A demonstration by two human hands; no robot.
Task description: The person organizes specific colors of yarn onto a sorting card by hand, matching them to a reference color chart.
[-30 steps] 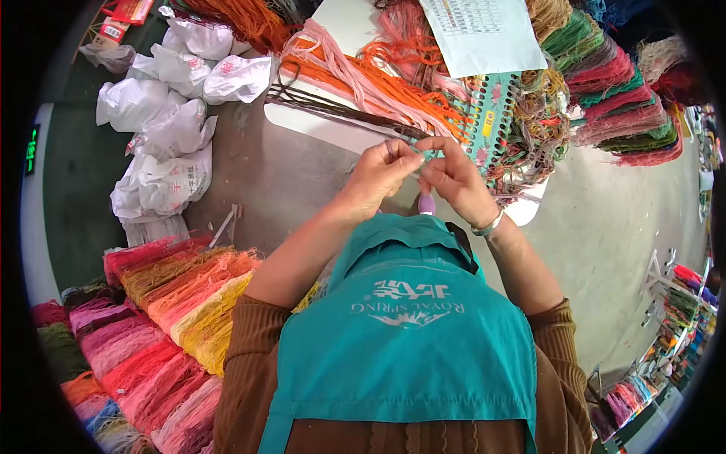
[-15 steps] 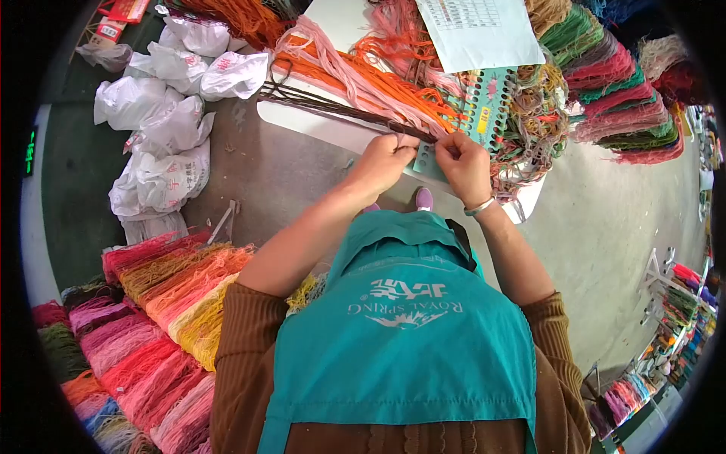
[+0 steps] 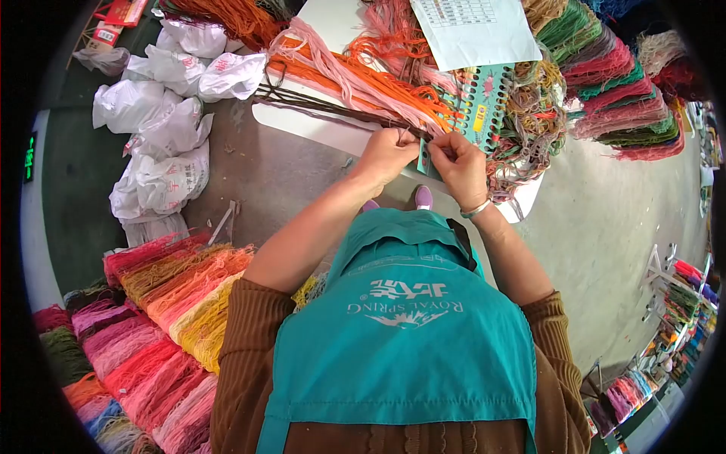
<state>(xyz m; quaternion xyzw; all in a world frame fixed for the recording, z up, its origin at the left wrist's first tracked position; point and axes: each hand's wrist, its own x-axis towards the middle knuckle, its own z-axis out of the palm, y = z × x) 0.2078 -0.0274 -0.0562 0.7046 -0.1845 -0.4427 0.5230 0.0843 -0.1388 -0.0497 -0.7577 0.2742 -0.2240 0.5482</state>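
A bundle of dark brown embroidery thread (image 3: 333, 111) stretches across the near edge of the white table, its end between my hands. My left hand (image 3: 387, 157) is closed on that bundle near its end. Thumb and forefinger of my right hand (image 3: 461, 165) are pinched together at the thread's tip; the fine strands there are hard to see. Beneath and beyond my hands lies a green card with punched holes (image 3: 484, 102), some holes carrying thread. Pink thread (image 3: 321, 57) and orange thread (image 3: 382, 79) lie just behind the brown bundle.
A printed sheet (image 3: 476, 30) covers part of the card. Tangled multicoloured threads (image 3: 529, 113) hang at the table's right side. White plastic bags (image 3: 170, 129) are piled on the left. Coloured skeins (image 3: 159, 325) hang at lower left, more skeins (image 3: 616, 91) at upper right.
My right hand has shifted slightly and its fingers have tipped toward the left hand, exposing more card between them. The left hand keeps its hold, almost in place.
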